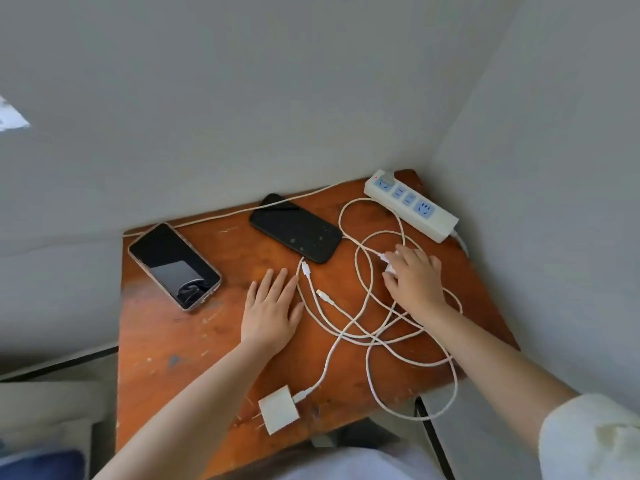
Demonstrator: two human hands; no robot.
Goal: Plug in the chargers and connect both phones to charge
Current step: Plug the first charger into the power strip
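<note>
Right hand (pixel 414 277) grips a white charger (pixel 389 263) (left hand (pixel 272 308) flat).

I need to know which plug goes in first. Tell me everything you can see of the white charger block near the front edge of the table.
The white square plastic charger block lies flat on the scratched orange-brown wooden table, near its front edge. Two metal prongs stick out toward the lower left, unplugged. A white cable is plugged into its upper right side and runs up into the tangle of cables. Neither hand touches it.
</note>
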